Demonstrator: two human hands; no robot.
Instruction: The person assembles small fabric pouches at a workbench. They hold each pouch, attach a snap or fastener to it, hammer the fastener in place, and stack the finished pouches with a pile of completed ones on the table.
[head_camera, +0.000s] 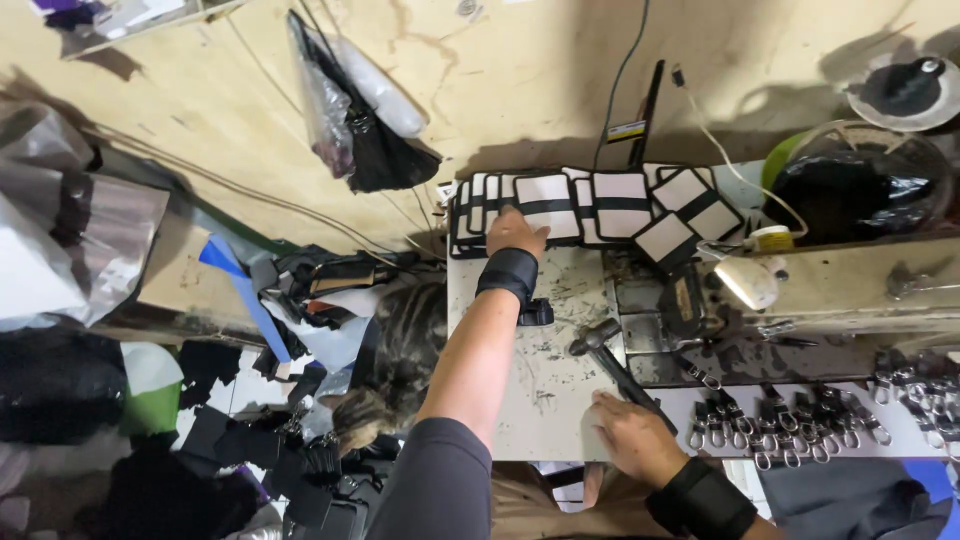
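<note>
Under the left hand (516, 233) lie stacked pieces (590, 206).

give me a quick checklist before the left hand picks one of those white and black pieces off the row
1. Left hand on the row of white and black pieces: ok, fingers rest on one piece.
2. Piece actually in the grip: cannot tell.
3. Right hand clear of the row: ok, flat at the near table edge.
4. Hammer out of the left arm's path: ok, lies beside it.
5. Metal clips undisturbed: ok, lined up to the right.
</note>
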